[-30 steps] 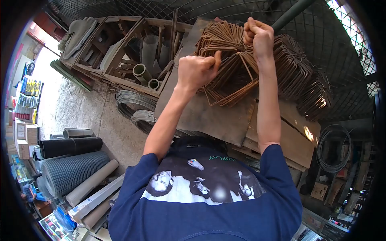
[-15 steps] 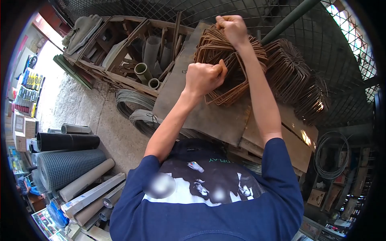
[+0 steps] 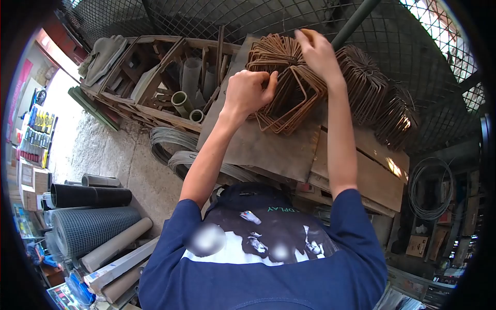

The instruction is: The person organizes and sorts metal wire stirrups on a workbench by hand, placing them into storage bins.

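Note:
A bundle of rusty rebar stirrups (image 3: 292, 106), bent into squares and fanned out at the top, lies on a flat brown board (image 3: 227, 129). At its left edge is my left hand (image 3: 249, 92), closed in a fist with the thumb up. Whatever its fingers hold, if anything, is hidden. My right hand (image 3: 320, 56) is over the upper right part of the bundle, its fingers loosely bent and apart, with nothing visible in them. More stirrup bundles (image 3: 364, 85) lie to the right of the first one.
Wire mesh (image 3: 258, 18) and a green pipe (image 3: 356, 23) stand behind the board. To the left is a wooden bin (image 3: 155, 111) with tubes and offcuts. Coils of wire (image 3: 181, 157) lie on the floor beside the board; rolled mesh (image 3: 95, 227) lies lower left.
My right hand has loosened from a closed grip and moved slightly right and down. My left hand, still closed, has shifted a little left and up. The view has tilted slightly.

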`<state>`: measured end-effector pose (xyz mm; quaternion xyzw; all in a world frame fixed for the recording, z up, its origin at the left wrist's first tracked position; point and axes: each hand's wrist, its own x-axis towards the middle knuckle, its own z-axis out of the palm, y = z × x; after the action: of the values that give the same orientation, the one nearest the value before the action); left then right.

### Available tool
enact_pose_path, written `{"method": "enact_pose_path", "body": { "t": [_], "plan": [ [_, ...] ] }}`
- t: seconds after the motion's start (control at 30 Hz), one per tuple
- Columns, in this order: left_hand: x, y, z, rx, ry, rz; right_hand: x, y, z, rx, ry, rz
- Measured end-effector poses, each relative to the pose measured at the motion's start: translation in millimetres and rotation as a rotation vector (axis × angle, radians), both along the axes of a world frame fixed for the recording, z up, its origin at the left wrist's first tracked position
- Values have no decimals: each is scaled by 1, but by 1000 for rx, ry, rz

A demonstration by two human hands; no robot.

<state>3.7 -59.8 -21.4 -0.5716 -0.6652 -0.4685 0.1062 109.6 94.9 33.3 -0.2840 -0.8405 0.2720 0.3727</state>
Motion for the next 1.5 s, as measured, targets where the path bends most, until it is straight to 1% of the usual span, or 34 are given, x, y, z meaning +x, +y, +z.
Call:
{"method": "enact_pose_path", "body": {
  "t": [0.03,0.1,0.13,0.17,0.2,0.23,0.27,0.3,0.37,0.4,0.43,0.5,0.57,0.63,0.7,0.73,0.8,0.83,0.9,0.93,0.97,1.03,1.07,1.1,1.13,1.17,1.2,1.23,1.27,1.37,1.4,1.43,1.47,1.5],
  "plan": [
    [-1,-1,1,-36,-17,-16,12,-14,-3,215,87,-146],
    [-5,-1,4,-64,-30,-35,36,-42,-3,426,45,110],
    [-6,-1,8,-100,-20,-61,39,-56,-8,322,9,218],
    [-7,-1,10,-138,-10,-89,38,-67,-12,339,-20,272],
    [-8,-1,12,-142,-4,-101,35,-68,-21,343,-33,277],
    [-9,0,15,-168,23,-126,32,-68,-32,347,-44,279],
    [-9,1,18,-193,51,-151,29,-66,-39,326,-45,212],
    [-9,0,22,-193,57,-162,28,-65,-47,326,-41,200],
    [-12,-3,37,-321,82,-150,25,-61,-59,358,30,142],
    [-16,-3,46,-411,65,-178,23,-64,-58,459,38,137],
    [-24,3,50,-472,48,-162,21,-66,-58,460,38,128],
    [-47,14,62,-560,-70,-208,19,-66,-59,552,52,171],
    [-77,37,71,-653,-255,-357,21,-66,-59,537,39,185],
    [-87,58,71,-549,-271,-441,24,-64,-62,521,45,230],
    [-82,74,59,-430,-68,-350,24,-61,-63,543,56,253],
    [-78,80,58,-426,-66,-347,23,-63,-58,550,55,259],
    [-72,93,54,-313,-171,-557,23,-64,-56,558,53,265],
    [-71,98,50,-311,-171,-555,22,-64,-58,555,71,261],
    [-69,103,47,-251,-605,-961,20,-63,-61,551,90,264],
    [-65,100,44,-210,-705,-945,21,-61,-63,433,177,277],
    [-66,92,38,-207,-710,-938,22,-61,-64,312,262,289],
    [-66,83,29,-62,-719,-738,30,-58,-63,302,306,293],
    [-62,76,25,3,-696,-672,34,-57,-66,181,365,292],
    [-60,72,19,1,-700,-683,37,-56,-68,59,427,294],
    [-60,69,11,101,-731,-700,38,-58,-65,4,473,310],
    [-60,65,2,201,-761,-712,40,-58,-67,2,471,309],
    [-57,59,-6,202,-762,-711,41,-56,-70,-110,580,352],
    [-53,52,-12,239,-824,-692,41,-53,-71,-221,690,396],
    [-51,48,-16,278,-888,-671,44,-52,-71,-227,667,369],
    [-49,47,-20,314,-922,-677,43,-41,-65,-280,612,370],
    [-49,47,-13,313,-928,-671,43,-39,-60,-303,567,377],
    [-48,46,-1,269,-877,-649,42,-40,-54,-315,561,377],
    [-46,43,2,221,-831,-626,42,-42,-48,-305,464,349],
    [-46,44,0,217,-842,-619,44,-44,-44,-291,367,322]
  ]
}}
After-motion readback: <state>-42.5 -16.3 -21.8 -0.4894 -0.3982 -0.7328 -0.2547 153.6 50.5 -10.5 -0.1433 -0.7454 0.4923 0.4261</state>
